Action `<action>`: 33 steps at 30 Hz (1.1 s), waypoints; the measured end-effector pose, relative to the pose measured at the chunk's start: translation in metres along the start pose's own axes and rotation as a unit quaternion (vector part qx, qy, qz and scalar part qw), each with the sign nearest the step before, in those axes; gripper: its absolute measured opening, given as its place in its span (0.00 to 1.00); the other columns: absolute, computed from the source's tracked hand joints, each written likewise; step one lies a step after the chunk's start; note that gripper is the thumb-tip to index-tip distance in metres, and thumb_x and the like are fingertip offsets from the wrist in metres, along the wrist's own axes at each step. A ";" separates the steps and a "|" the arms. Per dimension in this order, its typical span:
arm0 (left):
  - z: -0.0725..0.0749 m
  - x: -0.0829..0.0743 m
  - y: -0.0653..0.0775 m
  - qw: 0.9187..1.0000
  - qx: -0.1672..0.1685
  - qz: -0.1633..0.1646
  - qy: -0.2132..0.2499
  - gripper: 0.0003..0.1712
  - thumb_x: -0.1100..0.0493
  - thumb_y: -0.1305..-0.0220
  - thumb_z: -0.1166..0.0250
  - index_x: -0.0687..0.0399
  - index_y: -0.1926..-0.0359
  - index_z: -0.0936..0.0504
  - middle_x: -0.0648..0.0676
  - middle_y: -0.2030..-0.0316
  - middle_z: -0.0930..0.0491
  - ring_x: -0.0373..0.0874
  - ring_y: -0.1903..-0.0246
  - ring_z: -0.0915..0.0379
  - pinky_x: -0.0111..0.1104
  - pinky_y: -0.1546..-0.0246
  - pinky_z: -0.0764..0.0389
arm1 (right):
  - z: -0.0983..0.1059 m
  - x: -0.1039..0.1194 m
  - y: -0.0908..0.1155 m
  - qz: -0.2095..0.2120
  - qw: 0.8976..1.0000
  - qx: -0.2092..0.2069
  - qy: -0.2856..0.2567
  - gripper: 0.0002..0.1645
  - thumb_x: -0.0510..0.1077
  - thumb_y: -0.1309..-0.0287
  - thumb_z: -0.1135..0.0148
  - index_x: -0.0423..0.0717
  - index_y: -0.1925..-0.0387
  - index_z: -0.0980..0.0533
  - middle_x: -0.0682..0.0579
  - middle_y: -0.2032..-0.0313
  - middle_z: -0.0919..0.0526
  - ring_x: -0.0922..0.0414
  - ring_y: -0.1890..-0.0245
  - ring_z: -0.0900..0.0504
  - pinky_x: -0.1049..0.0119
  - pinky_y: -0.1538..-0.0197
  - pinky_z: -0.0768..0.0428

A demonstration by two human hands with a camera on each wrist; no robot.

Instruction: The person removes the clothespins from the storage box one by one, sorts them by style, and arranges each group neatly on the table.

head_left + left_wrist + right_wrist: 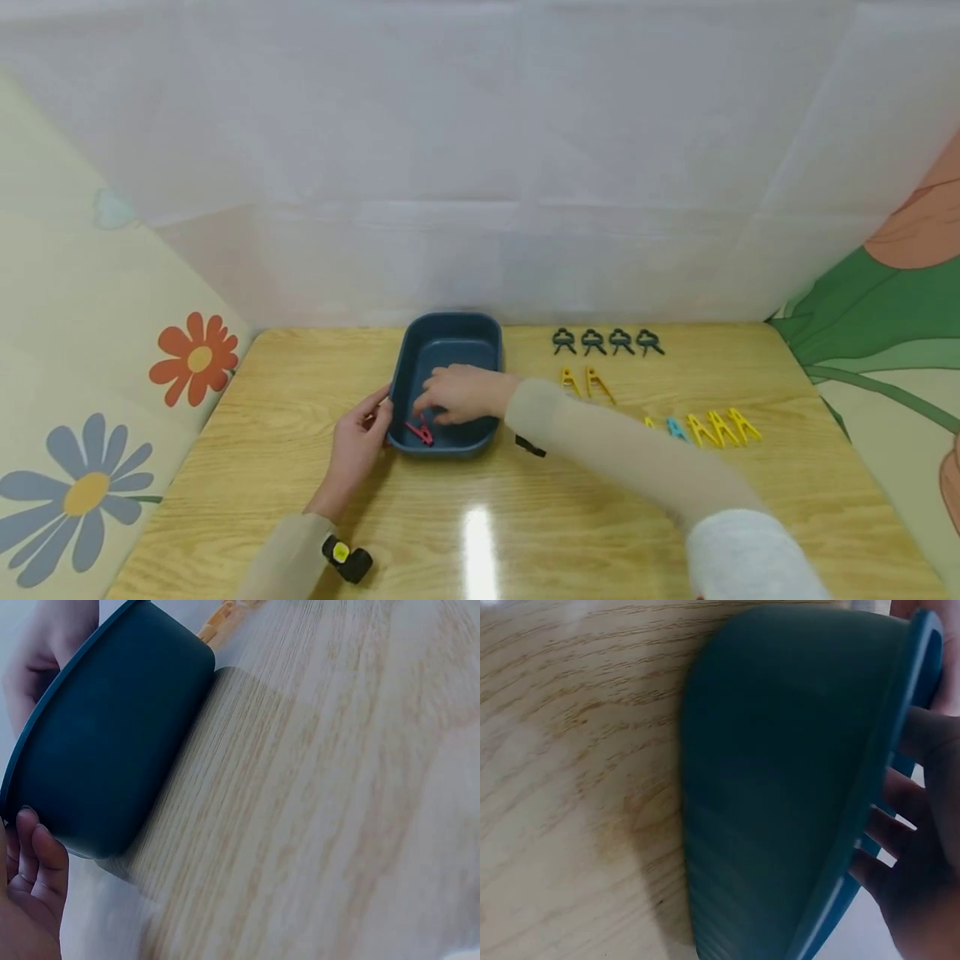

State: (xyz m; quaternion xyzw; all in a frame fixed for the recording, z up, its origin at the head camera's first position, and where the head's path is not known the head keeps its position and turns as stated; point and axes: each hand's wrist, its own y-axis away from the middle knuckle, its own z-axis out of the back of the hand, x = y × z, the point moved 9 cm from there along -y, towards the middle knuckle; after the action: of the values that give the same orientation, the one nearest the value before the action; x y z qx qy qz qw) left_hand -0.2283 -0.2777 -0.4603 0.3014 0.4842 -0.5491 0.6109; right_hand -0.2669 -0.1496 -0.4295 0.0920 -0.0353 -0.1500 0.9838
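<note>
A dark blue plastic bin [442,451] stands on the wooden table, its outer wall [112,727] filling much of the left wrist view. My left hand [358,442] grips its left rim, with fingertips [51,851] against the outside. Over the right side, my right hand [468,392] reaches down into the bin. Its fingers are spread and bent a little above a red clothespin [426,435] at the bin's near left corner. In the right wrist view the bin's wall [780,765] hides the clothespin and the fingertips.
Right of the bin, several dark green clips [592,342] form a back row. Two orange-yellow clothespins [592,383] lie in front of them. A nearer row holds several yellow clothespins [720,427] and one blue clothespin [677,429], partly behind my right sleeve. A white sheet [480,167] hangs behind the table.
</note>
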 end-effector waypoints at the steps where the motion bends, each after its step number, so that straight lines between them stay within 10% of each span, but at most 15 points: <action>1: 0.000 0.000 0.000 1.000 -0.001 0.001 0.001 0.20 0.63 0.23 0.41 0.64 0.34 0.20 0.51 0.72 0.25 0.37 0.83 0.30 0.26 0.81 0.26 | -0.001 0.000 -0.001 0.000 1.000 0.003 0.002 0.22 0.52 0.25 0.38 0.63 0.33 0.21 0.57 0.44 0.17 0.57 0.50 0.24 0.62 0.48 0.22; 33: -0.002 0.004 -0.003 1.000 -0.008 -0.003 0.017 0.19 0.66 0.24 0.41 0.66 0.36 0.19 0.50 0.73 0.26 0.35 0.84 0.30 0.25 0.82 0.26 | -0.020 -0.024 -0.010 -0.074 0.997 0.011 0.005 0.21 0.56 0.33 0.30 0.61 0.40 0.20 0.59 0.43 0.19 0.56 0.40 0.23 0.52 0.32 0.27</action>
State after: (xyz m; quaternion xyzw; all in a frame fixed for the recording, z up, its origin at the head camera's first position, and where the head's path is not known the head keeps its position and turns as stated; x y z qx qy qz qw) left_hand -0.2324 -0.2784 -0.4638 0.3040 0.5001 -0.5418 0.6032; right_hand -0.2902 -0.1480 -0.4521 0.1058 -0.0247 -0.2213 0.9691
